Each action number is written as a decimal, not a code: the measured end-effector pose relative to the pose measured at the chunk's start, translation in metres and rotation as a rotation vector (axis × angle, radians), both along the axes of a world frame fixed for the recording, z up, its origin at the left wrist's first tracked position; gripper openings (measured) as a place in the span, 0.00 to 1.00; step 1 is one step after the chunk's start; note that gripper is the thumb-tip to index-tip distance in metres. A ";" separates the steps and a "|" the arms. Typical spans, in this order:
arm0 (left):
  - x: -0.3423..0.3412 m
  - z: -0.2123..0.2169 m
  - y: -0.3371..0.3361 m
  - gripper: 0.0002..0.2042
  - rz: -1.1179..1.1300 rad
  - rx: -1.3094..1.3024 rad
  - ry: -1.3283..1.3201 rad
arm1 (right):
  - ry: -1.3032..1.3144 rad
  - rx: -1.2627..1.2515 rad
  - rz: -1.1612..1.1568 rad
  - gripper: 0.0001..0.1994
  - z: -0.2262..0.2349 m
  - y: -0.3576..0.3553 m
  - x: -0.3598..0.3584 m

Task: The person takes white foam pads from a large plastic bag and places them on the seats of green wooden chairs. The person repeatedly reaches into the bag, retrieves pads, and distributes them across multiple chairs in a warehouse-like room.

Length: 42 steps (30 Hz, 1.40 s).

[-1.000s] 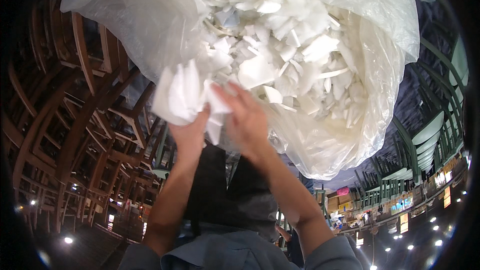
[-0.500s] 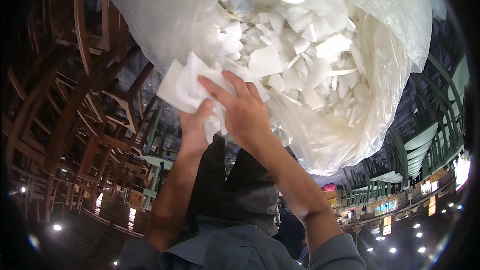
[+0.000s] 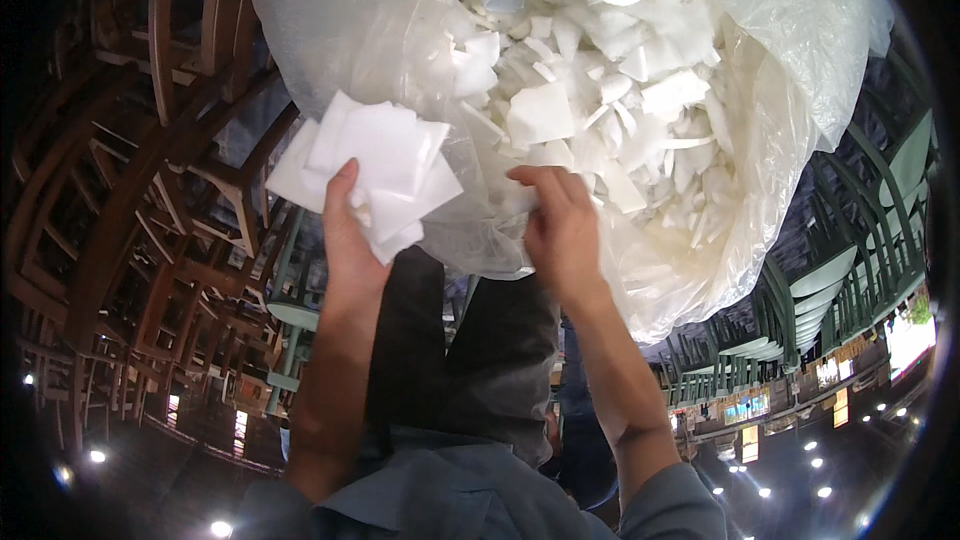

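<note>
White sheets (image 3: 378,145) are gripped by the left hand (image 3: 352,240), seemingly mid-gathering, the right hand (image 3: 567,230) curled near the bag (image 3: 360,20) (grip unclear), another pick wanting a light pinch.

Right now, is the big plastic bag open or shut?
Open: the bag gapes wide at its mouth, with white scraps showing inside.

Plastic bag (image 3: 370,30), mouth open from above, free way down onto white scraps (image 3: 600,70). Right hand (image 3: 563,230) over near edge; white sheets (image 3: 380,150) in left hand (image 3: 350,235) block near-left edge, gap between hands. Brown wooden frames (image 3: 161,30) crowd left edge, green chairs (image 3: 825,275) beyond right.
</note>
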State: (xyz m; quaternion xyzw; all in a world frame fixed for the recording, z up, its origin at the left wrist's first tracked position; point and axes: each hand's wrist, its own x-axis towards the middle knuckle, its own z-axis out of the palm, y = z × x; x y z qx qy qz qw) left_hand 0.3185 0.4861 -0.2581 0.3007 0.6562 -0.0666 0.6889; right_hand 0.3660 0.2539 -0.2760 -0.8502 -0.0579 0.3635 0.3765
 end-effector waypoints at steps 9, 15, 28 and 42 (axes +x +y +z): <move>-0.016 -0.011 0.016 0.31 -0.169 0.116 0.082 | -0.572 -0.317 -0.063 0.43 -0.064 -0.017 0.097; -0.024 -0.010 -0.032 0.32 -0.323 0.214 0.104 | -0.365 -0.647 -0.058 0.19 -0.192 0.010 0.198; -0.037 0.003 -0.021 0.35 -0.479 0.130 0.113 | 0.238 -0.377 0.205 0.33 -0.127 -0.074 -0.089; -0.062 -0.002 -0.032 0.39 -0.456 0.162 0.134 | -0.371 -0.489 -0.096 0.18 -0.231 -0.087 0.190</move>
